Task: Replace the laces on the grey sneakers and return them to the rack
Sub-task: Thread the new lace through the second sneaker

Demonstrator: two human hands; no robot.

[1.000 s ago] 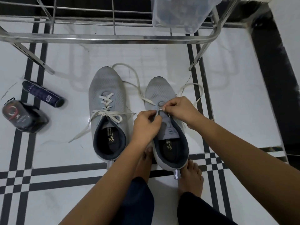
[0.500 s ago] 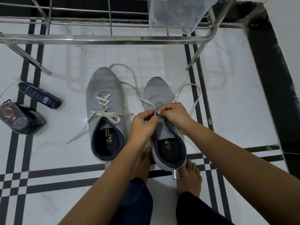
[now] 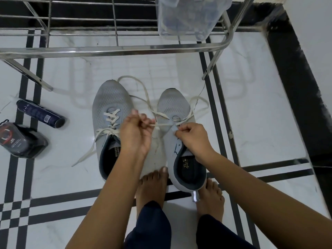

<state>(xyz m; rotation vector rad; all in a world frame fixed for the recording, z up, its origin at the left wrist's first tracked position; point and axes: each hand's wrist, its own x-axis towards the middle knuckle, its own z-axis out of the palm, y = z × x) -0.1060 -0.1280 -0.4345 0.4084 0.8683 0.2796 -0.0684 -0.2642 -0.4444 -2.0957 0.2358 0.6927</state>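
On the tiled floor (image 3: 251, 108) below the rack (image 3: 115, 49), left hand (image 3: 136, 133) pinches the cream lace (image 3: 162, 125), taut across the right sneaker (image 3: 173, 105); right hand (image 3: 193, 139) pinches its tongue (image 3: 173, 139). Left sneaker (image 3: 111, 97) sits alongside, laced.

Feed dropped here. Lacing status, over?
Left hand grips lace, taut to right shoe. Right hand pinches that shoe by its eyelets. Left shoe laced, untied. Nothing in the way.
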